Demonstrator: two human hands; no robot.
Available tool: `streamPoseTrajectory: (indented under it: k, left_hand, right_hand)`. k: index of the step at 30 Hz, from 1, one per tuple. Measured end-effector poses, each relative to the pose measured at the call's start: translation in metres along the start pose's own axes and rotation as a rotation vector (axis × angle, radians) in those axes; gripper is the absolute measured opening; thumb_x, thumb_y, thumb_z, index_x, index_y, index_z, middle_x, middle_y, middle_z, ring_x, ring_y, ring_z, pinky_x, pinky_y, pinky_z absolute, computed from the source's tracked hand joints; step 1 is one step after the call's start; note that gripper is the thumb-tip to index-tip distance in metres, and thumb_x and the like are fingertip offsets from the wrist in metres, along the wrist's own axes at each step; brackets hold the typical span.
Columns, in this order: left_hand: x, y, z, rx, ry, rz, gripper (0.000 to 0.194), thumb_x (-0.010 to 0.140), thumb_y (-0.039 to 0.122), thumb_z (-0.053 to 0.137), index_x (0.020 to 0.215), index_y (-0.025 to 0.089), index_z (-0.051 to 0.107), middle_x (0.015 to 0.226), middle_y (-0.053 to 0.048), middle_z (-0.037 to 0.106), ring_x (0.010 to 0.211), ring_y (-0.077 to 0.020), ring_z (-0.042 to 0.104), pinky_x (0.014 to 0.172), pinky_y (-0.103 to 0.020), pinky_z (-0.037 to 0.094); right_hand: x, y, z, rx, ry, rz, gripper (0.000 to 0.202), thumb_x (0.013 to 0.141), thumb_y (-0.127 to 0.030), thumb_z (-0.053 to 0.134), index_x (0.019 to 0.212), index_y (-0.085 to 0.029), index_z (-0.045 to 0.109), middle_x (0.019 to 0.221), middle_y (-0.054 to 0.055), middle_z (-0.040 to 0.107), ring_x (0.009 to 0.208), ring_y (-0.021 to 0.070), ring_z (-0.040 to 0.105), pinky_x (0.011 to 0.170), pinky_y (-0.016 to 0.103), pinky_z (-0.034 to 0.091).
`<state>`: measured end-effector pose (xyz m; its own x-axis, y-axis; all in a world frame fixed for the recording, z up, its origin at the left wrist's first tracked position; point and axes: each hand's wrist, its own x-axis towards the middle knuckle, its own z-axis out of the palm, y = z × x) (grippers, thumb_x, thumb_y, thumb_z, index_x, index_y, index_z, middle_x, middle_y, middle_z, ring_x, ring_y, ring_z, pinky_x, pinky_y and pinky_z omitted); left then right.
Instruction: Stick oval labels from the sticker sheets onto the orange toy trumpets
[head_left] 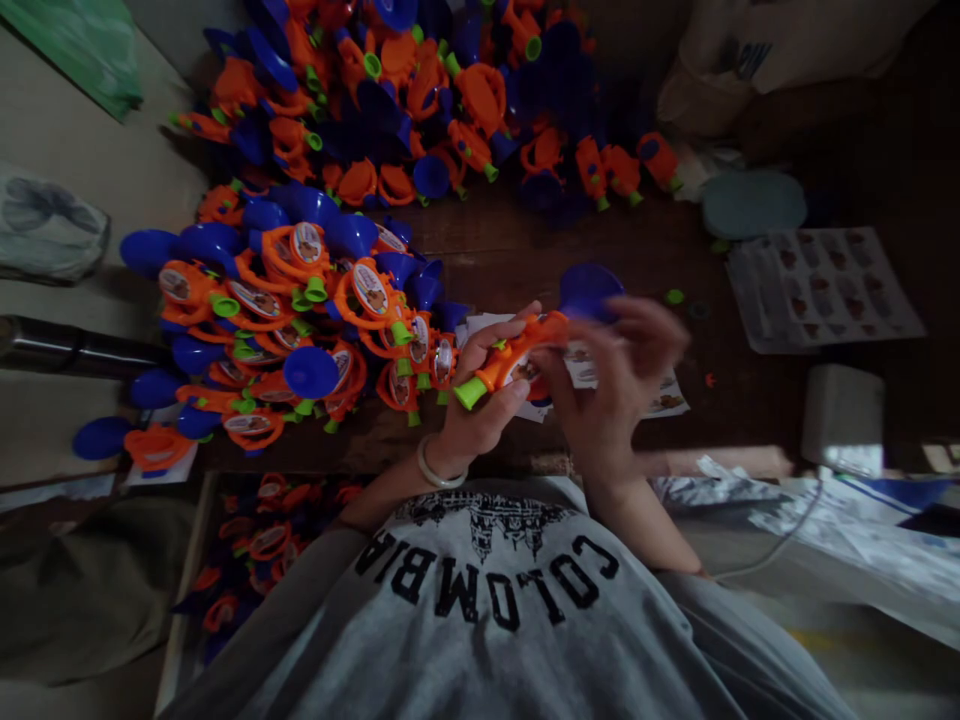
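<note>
My left hand (pixel 480 420) is closed around an orange toy trumpet (pixel 551 328) with a lime-green mouthpiece, a blue bell and a picture sticker on its side. The mouthpiece points down and left, and the bell faces away from me. Over the toy's right side is my right hand (pixel 611 400), its thumb at the sticker. Motion smears its other fingers, so I cannot tell whether they grip anything. Beneath both hands lies a sticker sheet (pixel 664 402), partly covered.
A pile of stickered toy trumpets (pixel 255 300) sits on the left, beside a dark cylinder (pixel 75 345). More trumpets (pixel 420 90) are heaped at the back. Sticker sheets (pixel 832 290), a pale-blue oval object (pixel 754 204) and a white box (pixel 844 415) with a cable lie right.
</note>
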<state>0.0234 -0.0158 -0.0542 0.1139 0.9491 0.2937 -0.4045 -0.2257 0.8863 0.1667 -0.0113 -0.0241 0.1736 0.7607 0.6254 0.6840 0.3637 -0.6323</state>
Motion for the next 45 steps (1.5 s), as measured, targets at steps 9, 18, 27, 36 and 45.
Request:
streamPoseTrajectory:
  k: [9,18,27,36,45]
  left_hand:
    - [-0.012,0.042,-0.055,0.753,0.264,0.286,0.035,0.098,0.039,0.065,0.133,0.037,0.059,0.164,-0.002,0.050,0.158,-0.0331,0.042,0.131,-0.060,0.038]
    - [-0.024,0.095,-0.188,1.645,0.423,0.207,0.080,0.085,0.052,0.077,0.153,0.022,0.050,0.175,-0.017,0.032,0.168,-0.0419,0.015,0.136,-0.065,0.013]
    - [-0.037,0.075,-0.226,1.654,0.574,0.209,0.057,0.091,0.049,0.064,0.140,0.019,0.062,0.155,-0.017,0.060,0.161,-0.0349,0.038,0.130,-0.054,0.033]
    - [-0.035,0.088,-0.259,1.622,0.629,0.175,0.056,0.093,0.050,0.061,0.138,0.017,0.061,0.150,-0.019,0.064,0.158,-0.0342,0.043,0.129,-0.055,0.035]
    - [-0.056,0.089,-0.244,1.624,0.688,0.236,0.074,0.096,0.068,0.053,0.148,0.015,0.053,0.164,-0.023,0.048,0.163,-0.0343,0.034,0.131,-0.054,0.032]
  right_hand:
    - [0.000,0.053,0.025,0.078,-0.247,-0.072,0.090,0.090,-0.070,0.067,0.162,-0.026,0.034,0.158,0.022,0.046,0.150,0.0400,0.045,0.122,0.067,0.042]
    - [-0.003,0.053,0.147,0.343,-0.989,-0.169,0.147,0.066,-0.090,0.073,0.172,-0.020,-0.002,0.180,0.026,-0.002,0.168,0.0462,0.000,0.131,0.074,0.018]
    - [-0.011,0.024,0.204,0.250,-1.109,-0.281,0.141,0.070,-0.077,0.081,0.173,-0.026,-0.001,0.174,0.015,-0.038,0.159,0.0514,-0.031,0.127,0.081,-0.001]
    - [-0.012,-0.006,0.234,0.218,-1.099,-0.325,0.143,0.069,-0.075,0.084,0.173,-0.023,0.000,0.174,0.018,-0.036,0.160,0.0506,-0.029,0.127,0.081,-0.001]
    - [-0.024,-0.005,0.223,0.221,-1.070,-0.292,0.133,0.075,-0.080,0.075,0.173,-0.025,0.004,0.180,0.017,-0.019,0.165,0.0531,-0.013,0.123,0.086,0.013]
